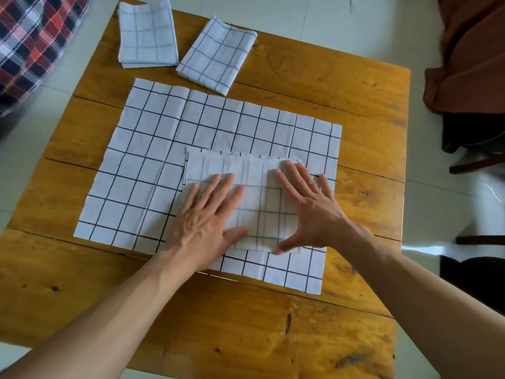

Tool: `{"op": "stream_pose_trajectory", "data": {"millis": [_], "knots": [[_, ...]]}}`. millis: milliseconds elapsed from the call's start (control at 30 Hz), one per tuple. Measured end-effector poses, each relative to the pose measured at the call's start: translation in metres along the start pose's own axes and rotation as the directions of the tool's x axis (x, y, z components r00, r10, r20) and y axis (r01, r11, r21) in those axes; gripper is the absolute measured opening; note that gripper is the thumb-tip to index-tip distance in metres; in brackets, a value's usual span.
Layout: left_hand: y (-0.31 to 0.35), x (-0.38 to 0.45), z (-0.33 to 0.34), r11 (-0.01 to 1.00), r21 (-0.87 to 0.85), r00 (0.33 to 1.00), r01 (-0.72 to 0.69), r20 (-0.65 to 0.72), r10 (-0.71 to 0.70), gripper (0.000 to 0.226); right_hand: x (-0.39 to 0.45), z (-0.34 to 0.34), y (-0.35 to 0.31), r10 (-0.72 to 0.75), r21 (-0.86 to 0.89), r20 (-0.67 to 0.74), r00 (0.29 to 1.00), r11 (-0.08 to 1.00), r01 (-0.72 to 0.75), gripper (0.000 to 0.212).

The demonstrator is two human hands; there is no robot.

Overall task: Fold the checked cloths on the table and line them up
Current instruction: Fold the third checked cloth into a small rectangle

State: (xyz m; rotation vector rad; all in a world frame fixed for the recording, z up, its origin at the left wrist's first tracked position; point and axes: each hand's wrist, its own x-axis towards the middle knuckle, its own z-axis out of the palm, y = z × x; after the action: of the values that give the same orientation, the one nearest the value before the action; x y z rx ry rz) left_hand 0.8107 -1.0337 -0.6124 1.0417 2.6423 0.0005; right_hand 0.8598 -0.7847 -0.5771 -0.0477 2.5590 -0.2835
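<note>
Pressing is the step in hand: a folded checked cloth [246,192] is being flattened under both palms, and it lies on top of a larger checked cloth [169,149] that is spread open across the middle of the table [355,99]. The left hand [207,217] is laid flat on the left part of the folded piece, its fingers [218,187] straight and spread, gripping nothing. The right hand [308,206] is laid along the right edge, fingers straight as well, with the thumb stretched toward the near edge; nothing is pinched by it either.

Two more folded cloths are seen at the far side of the table: one [147,34] at the far left corner, overhanging the edge a little, and one [217,56] just beside it, turned at an angle. By that count the task is judged to be well on but not done. Next, the pressed piece would need to be lifted off and set by those two, the angled one squared up, and the spread cloth then folded in turn.

The table is of yellow-brown planks with dark knots and open seams. A pale tiled floor [341,28] is seen around it, a red and navy plaid fabric [30,42] at the upper left, and a brown draped fabric [470,58] over dark furniture at the right.
</note>
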Motion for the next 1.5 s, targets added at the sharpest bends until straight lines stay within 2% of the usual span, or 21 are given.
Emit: {"op": "stream_pose_trajectory", "data": {"millis": [167, 467, 600, 700, 800, 867, 1033, 1133, 1233, 1300, 1367, 1500], "knots": [[-0.032, -0.024, 0.0, 0.996, 0.01, 0.996, 0.093, -0.002, -0.093, 0.084, -0.002, -0.006, 0.008, -0.039, -0.053, 0.018, 0.999, 0.998, 0.04, 0.153], [-0.048, -0.045, -0.002, 0.995, 0.028, 0.996, 0.092, -0.014, -0.091, 0.082, -0.008, -0.01, 0.021, -0.069, -0.109, 0.039, 0.997, 0.991, 0.073, 0.151], [-0.038, -0.051, -0.011, 0.994, -0.023, 0.991, 0.103, -0.082, -0.104, 0.079, -0.015, -0.009, 0.023, -0.049, -0.154, 0.042, 0.998, 0.986, 0.055, 0.145], [-0.015, -0.048, -0.021, 0.995, -0.085, 0.984, 0.055, -0.167, -0.069, 0.072, -0.026, -0.008, 0.017, -0.075, -0.128, -0.013, 0.997, 0.989, 0.073, 0.126], [0.012, -0.039, -0.024, 0.992, -0.119, 0.982, -0.044, -0.19, 0.021, 0.065, -0.04, 0.0, 0.005, -0.119, -0.037, -0.241, 0.963, 0.993, 0.113, 0.084], [0.026, -0.033, -0.023, 0.982, -0.162, 0.985, -0.095, -0.156, 0.069, 0.065, -0.046, 0.009, -0.002, -0.102, 0.021, -0.35, 0.931, 0.993, 0.117, 0.07], [0.041, -0.023, -0.029, 0.973, -0.183, 0.99, -0.142, -0.048, 0.135, 0.067, -0.047, 0.02, -0.004, -0.082, 0.038, -0.29, 0.954, 0.995, 0.097, 0.086], [0.043, -0.02, -0.034, 0.978, -0.142, 0.989, -0.15, -0.032, 0.147, 0.063, -0.042, 0.016, 0.0, -0.06, 0.052, -0.189, 0.98, 0.996, 0.071, 0.093], [0.049, -0.018, -0.039, 0.979, -0.101, 0.984, -0.175, -0.023, 0.174, 0.06, -0.041, 0.014, 0.002, -0.057, 0.057, -0.159, 0.986, 0.996, 0.067, 0.096], [0.057, -0.016, -0.04, 0.98, -0.084, 0.983, -0.182, -0.029, 0.18, 0.061, -0.041, 0.014, 0.002, -0.056, 0.058, -0.152, 0.987, 0.996, 0.066, 0.097], [0.065, -0.014, -0.041, 0.989, -0.072, 0.99, -0.131, -0.052, 0.127, 0.064, -0.041, 0.014, 0.003, -0.053, 0.068, -0.154, 0.987, 0.996, 0.064, 0.095], [0.068, -0.014, -0.039, 0.993, -0.104, 0.99, -0.063, -0.132, 0.049, 0.068, -0.043, 0.013, 0.003, -0.052, 0.097, -0.21, 0.976, 0.993, 0.073, 0.082]]}}
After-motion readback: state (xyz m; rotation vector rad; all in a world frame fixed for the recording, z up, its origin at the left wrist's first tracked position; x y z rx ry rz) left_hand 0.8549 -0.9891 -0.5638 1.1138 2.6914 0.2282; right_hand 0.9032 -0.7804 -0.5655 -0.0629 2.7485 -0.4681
